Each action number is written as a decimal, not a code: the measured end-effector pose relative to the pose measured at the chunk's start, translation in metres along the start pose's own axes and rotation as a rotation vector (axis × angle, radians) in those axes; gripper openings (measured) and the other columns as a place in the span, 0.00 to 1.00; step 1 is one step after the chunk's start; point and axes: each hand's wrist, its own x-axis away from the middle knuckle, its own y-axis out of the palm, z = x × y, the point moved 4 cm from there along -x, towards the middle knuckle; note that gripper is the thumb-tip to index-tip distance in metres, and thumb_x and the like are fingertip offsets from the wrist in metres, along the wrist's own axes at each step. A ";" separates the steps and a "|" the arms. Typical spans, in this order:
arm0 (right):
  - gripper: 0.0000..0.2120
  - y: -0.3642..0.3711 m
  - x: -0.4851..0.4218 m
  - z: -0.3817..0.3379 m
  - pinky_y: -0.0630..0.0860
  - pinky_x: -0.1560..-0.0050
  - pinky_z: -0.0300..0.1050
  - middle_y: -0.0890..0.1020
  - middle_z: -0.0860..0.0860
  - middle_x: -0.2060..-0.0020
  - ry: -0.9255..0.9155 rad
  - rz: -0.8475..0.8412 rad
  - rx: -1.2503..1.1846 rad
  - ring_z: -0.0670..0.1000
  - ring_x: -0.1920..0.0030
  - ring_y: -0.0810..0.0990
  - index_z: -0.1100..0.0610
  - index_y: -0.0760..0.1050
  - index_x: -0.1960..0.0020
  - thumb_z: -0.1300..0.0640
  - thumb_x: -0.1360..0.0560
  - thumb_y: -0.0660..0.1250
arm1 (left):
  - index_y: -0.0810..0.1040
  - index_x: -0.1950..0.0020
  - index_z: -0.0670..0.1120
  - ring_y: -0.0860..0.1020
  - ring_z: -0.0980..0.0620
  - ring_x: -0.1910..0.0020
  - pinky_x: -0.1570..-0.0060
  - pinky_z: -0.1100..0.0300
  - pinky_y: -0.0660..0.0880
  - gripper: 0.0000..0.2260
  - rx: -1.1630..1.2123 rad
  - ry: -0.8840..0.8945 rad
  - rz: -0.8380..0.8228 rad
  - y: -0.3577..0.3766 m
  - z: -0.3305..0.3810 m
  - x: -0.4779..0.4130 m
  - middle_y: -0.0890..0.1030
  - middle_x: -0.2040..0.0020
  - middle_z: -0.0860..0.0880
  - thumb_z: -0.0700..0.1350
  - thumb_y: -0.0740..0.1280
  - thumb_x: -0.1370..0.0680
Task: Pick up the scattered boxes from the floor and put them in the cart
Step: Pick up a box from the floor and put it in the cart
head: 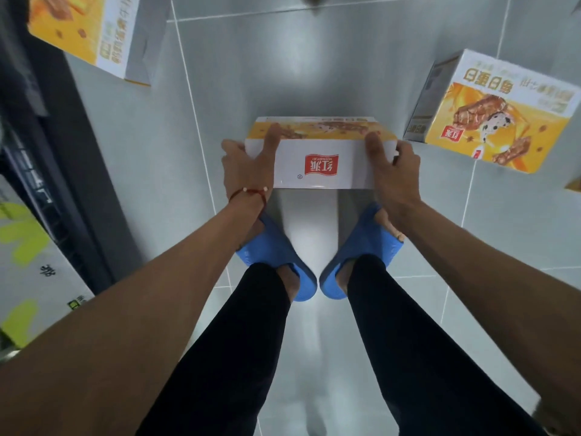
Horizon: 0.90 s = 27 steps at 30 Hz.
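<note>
One box [320,166] gripped between left hand [246,168], right hand [394,169].

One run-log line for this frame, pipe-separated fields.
step: pickup | left hand: grips middle box left end | right hand: grips right end | on floor: upper-left box, right box

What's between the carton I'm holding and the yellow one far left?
Bare grey tiled floor, crossed by a pale grout line, separates the held white-and-yellow cardboard carton from the far-left yellow cardboard carton, per the head view.
</note>
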 end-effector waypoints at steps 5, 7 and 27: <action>0.43 0.009 -0.021 -0.011 0.77 0.31 0.56 0.78 0.51 0.33 -0.039 -0.025 -0.010 0.51 0.35 0.80 0.48 0.62 0.21 0.26 0.28 0.65 | 0.70 0.31 0.56 0.81 0.47 0.45 0.40 0.48 0.78 0.32 0.125 0.007 -0.035 0.009 0.010 -0.010 0.81 0.44 0.51 0.71 0.66 0.29; 0.38 0.010 -0.013 -0.022 0.76 0.31 0.56 0.78 0.51 0.32 -0.056 -0.046 0.004 0.51 0.36 0.80 0.49 0.60 0.20 0.34 0.23 0.66 | 0.70 0.28 0.54 0.79 0.48 0.42 0.36 0.48 0.76 0.33 0.100 0.015 -0.060 0.002 0.013 -0.006 0.79 0.43 0.52 0.68 0.68 0.28; 0.25 -0.080 0.271 -0.170 0.82 0.43 0.40 0.80 0.55 0.35 -0.196 -0.195 0.108 0.45 0.42 0.83 0.52 0.68 0.27 0.43 0.20 0.69 | 0.79 0.42 0.56 0.80 0.48 0.45 0.38 0.45 0.76 0.27 0.166 -0.061 -0.007 -0.207 0.054 0.270 0.83 0.48 0.56 0.70 0.71 0.33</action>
